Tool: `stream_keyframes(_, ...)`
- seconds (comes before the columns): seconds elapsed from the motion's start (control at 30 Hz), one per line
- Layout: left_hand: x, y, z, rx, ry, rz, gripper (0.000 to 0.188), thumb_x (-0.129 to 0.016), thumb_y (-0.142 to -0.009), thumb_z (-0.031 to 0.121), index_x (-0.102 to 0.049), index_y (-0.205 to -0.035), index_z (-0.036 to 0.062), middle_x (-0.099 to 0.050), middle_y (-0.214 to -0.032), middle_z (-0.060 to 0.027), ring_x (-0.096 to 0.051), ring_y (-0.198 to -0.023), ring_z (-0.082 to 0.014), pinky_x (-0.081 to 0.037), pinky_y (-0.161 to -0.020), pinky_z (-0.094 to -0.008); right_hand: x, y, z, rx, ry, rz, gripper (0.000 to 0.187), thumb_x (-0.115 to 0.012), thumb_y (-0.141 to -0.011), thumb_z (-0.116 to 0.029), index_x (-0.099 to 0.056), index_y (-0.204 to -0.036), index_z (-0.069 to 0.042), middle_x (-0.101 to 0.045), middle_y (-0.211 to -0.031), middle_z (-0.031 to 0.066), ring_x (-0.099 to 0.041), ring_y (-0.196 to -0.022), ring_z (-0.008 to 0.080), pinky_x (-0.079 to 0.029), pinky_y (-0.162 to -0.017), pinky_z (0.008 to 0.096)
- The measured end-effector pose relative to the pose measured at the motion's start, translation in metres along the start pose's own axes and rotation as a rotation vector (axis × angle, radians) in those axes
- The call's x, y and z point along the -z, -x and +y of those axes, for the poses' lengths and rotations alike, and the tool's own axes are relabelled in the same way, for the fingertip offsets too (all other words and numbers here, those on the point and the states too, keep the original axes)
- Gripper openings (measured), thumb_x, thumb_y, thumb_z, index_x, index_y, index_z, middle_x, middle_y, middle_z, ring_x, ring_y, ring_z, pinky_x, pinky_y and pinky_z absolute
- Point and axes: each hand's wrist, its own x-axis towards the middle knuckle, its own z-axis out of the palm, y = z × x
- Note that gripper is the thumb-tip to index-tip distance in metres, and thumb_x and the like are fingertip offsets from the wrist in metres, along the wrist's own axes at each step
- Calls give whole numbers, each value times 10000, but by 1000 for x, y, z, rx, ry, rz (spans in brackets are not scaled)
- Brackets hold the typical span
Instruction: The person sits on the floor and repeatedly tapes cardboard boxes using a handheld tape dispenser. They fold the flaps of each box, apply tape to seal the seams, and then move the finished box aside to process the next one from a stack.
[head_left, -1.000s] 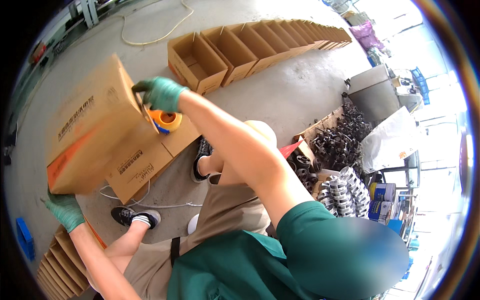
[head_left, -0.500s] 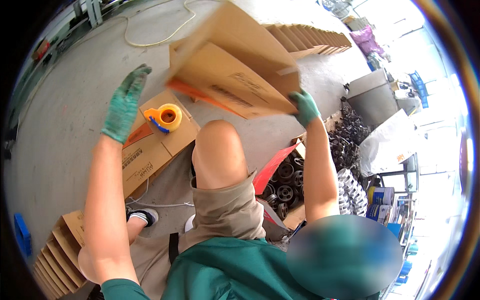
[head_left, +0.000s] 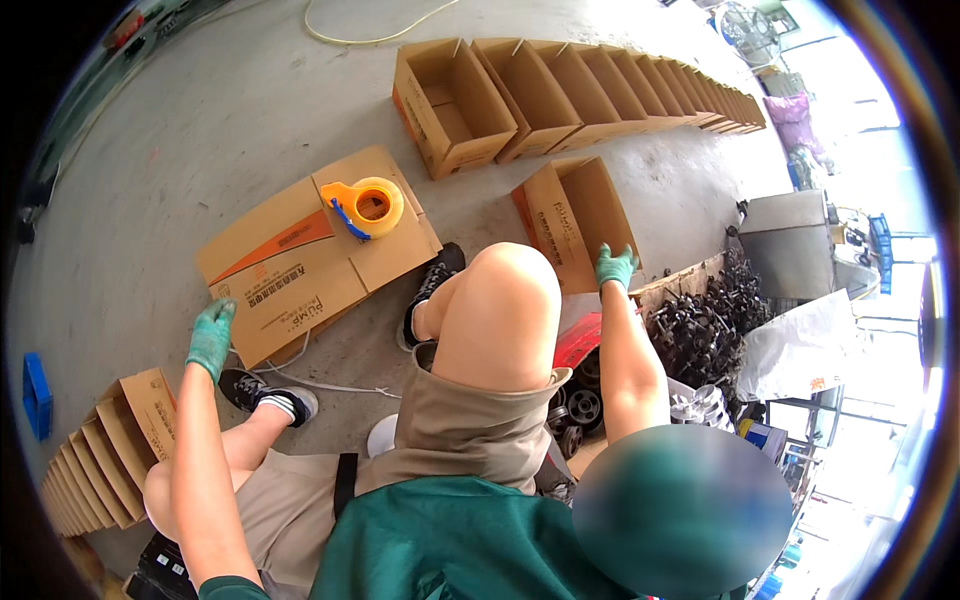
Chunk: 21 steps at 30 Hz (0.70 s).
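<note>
- Right grip, a hand in a green glove, stands at the near right corner of an open cardboard carton, its thumb and fingers spread apart rather than clamped; whether the glove touches the cardboard I cannot tell
- The open carton sits upright on the grey floor, mouth up, nearly all of it lying beyond this grip and to its left
- Left grip, also gloved in green, is at the near left corner of a flattened carton, fingers close together along the edge; whether they pinch the board I cannot tell
- The flattened carton lies to the right of the left grip and extends away from it, well apart from the right grip
- An orange tape dispenser with a blue edge rests on the far right part of the flattened carton, between the two grips but farther out
- Beyond the open carton, a curved row of open cartons stands on the floor
- Dark metal wheels lie near the right forearm, with a heap of small dark parts to its right
</note>
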Motion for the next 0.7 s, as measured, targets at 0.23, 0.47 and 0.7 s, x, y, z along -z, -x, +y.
stream_keyframes(0.23,8,15,-68,121,-78,83,323,-595,-994,210,-645,-1240,7,-691,-1165,-128,-615,-1072,-215,-459,-976,-352,7,28,-97,201,531,-545,402,-611,-912,-224,-584,-1307,-154,-624,-1325,175,-597,-1231,361,-487,-1032,478)
stream_keyframes(0.47,-2,10,-100,209,-157,119,523,-584,-965,245,-499,-1428,17,-556,-1423,-202,-528,-1324,-305,-400,-1103,-382,-20,-60,-72,413,617,-456,398,-591,-864,-189,-623,-1256,-128,-651,-1268,204,-621,-1189,384,-518,-993,472)
stream_keyframes(0.7,-9,-20,-123,205,-199,206,492,-512,-947,175,-495,-1419,36,-632,-1270,-237,-625,-1141,-345,-473,-977,-409,25,-44,-248,845,109,-877,387,-629,-934,-132,-592,-1315,-71,-656,-1261,162,-650,-1069,313,-522,-914,389)
